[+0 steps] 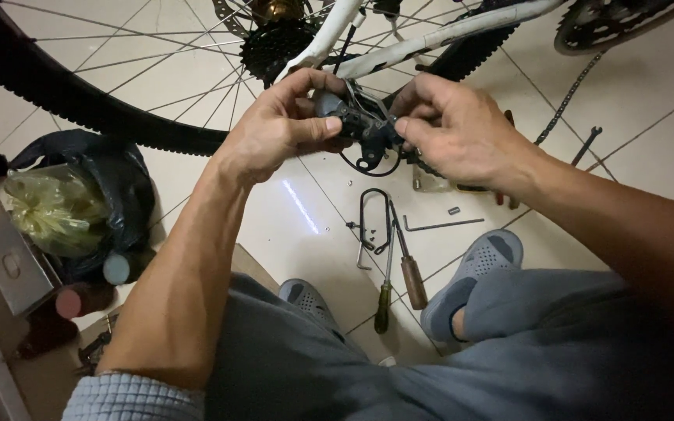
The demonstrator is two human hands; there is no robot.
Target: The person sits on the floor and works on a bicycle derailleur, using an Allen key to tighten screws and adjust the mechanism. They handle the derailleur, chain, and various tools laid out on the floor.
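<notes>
Both our hands close on the dark derailleur (364,129) just below the white bicycle frame (431,39): our left hand (274,129) pinches it between thumb and fingers, our right hand (450,129) grips its other end with fingertips. Behind it sits the rear wheel (79,109) and cassette (274,43). On the tiled floor (649,101) below lie two screwdrivers (399,265) and a hex key (438,225).

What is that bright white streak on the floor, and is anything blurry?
Head view: the streak is lamp glare on the glossy floor tile; the hands and derailleur look sharp, while the grey trousers nearest the camera are soft.
</notes>
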